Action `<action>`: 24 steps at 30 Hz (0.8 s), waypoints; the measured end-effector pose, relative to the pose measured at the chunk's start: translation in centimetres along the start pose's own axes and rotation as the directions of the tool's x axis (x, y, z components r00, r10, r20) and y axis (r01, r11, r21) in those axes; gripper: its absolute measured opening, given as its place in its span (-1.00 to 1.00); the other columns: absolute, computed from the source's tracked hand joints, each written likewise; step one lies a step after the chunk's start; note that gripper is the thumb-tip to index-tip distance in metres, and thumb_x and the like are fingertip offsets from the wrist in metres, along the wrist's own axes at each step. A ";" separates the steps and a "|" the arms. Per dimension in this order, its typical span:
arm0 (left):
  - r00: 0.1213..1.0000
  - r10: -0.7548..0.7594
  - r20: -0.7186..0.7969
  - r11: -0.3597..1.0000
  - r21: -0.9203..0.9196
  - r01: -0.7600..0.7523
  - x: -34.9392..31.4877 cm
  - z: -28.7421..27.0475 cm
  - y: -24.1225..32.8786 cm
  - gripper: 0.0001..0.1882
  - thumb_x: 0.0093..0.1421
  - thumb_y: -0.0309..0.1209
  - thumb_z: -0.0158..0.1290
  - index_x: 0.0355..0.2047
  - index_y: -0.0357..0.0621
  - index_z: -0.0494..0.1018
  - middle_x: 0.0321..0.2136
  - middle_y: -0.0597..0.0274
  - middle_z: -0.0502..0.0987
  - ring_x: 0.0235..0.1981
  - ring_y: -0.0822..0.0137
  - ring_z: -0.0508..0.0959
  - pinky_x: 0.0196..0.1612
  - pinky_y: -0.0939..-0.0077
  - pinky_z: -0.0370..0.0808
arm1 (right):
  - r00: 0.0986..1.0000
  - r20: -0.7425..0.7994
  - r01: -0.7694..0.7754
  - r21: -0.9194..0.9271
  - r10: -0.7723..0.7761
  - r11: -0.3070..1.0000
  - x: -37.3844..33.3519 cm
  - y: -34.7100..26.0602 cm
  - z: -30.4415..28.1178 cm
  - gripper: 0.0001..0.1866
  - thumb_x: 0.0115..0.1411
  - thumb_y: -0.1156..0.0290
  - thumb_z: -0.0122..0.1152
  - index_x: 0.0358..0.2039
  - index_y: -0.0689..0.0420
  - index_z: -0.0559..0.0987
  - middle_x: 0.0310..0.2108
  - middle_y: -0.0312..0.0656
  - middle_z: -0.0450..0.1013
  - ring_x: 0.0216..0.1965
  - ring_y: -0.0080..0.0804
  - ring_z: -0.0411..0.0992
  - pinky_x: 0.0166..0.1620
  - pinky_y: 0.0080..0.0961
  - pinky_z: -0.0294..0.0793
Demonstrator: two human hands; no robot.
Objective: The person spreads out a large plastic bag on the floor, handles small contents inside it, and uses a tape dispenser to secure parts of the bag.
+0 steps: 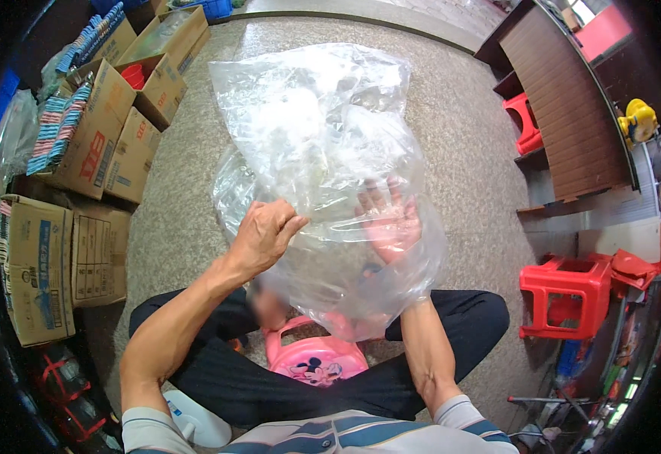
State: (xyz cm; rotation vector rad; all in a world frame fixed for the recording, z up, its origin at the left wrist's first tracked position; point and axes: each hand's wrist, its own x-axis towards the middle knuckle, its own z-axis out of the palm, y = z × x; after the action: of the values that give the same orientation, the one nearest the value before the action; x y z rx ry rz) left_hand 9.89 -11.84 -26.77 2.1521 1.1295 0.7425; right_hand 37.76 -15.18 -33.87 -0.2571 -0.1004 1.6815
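Observation:
A large clear plastic bag (311, 125) spreads over the floor in front of me and bulges up toward my knees. My left hand (265, 231) is closed in a pinch on the bag's film, near its left side. Reaching up inside the bag, my right hand (389, 221) shows through the clear film with its fingers spread and palm facing up. Between my legs, under the near end of the bag, stands a small pink plastic chair (311, 359) with cartoon figures on its seat. The bag partly covers the chair's frame.
Cardboard boxes (92, 144) with striped goods line the left side. A red bucket (134, 76) sits in one box. On the right are a red stool (565, 299), a brown cabinet panel (565, 106) and a yellow toy (638, 119). A white container (198, 420) stands by my left thigh.

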 end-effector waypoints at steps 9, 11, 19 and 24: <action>0.942 -0.276 0.191 0.940 -0.152 0.307 0.5 1.2 0.8 -0.61 0.41 -0.19 0.08 -0.35 -0.35 0.52 -0.47 0.06 0.51 -0.39 0.15 0.54 -0.24 0.22 0.44 | 1.000 -0.018 -0.001 0.167 0.004 0.986 -0.7 -0.6 -1.1 -0.38 0.40 -0.03 0.01 0.38 -0.03 0.35 0.37 -0.02 0.27 0.33 0.12 0.23 0.41 0.14 0.15; 0.959 -0.233 0.162 0.939 -0.218 0.265 0.6 2.0 0.6 -0.57 0.43 -0.13 0.06 -0.26 -0.36 0.54 -0.43 0.14 0.54 -0.35 0.31 0.53 -0.24 0.31 0.46 | 1.000 -0.009 -0.026 0.136 0.027 0.990 -0.7 0.3 -0.5 -0.37 0.37 0.00 0.09 0.37 -0.02 0.37 0.36 -0.03 0.29 0.32 0.09 0.25 0.41 0.12 0.15; 0.867 -0.359 0.346 0.830 -0.306 0.466 0.5 2.3 -0.4 -0.74 0.39 -0.30 0.08 -0.26 -0.30 0.55 -0.47 0.31 0.53 -0.37 0.46 0.48 -0.25 0.46 0.44 | 0.998 0.022 -0.063 0.105 0.061 0.992 -0.7 1.2 1.9 -0.25 0.32 -0.08 0.19 0.40 -0.01 0.29 0.32 0.08 0.31 0.31 0.12 0.27 0.38 0.13 0.17; 0.880 -0.374 0.295 0.855 -0.258 0.450 0.3 2.0 -1.2 -0.76 0.39 -0.33 0.07 -0.29 -0.29 0.55 -0.47 0.32 0.55 -0.38 0.48 0.47 -0.27 0.48 0.43 | 0.997 -0.009 -0.079 0.068 0.080 0.995 -1.0 1.1 3.3 -0.20 0.28 -0.11 0.24 0.41 0.01 0.28 0.35 0.11 0.26 0.32 0.14 0.26 0.37 0.13 0.20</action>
State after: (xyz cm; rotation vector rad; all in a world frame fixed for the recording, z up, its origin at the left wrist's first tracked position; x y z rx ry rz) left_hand 10.81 -11.52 -28.89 1.5970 1.1977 0.4223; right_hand 36.05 -16.03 -30.81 -0.2227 -0.0249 1.7586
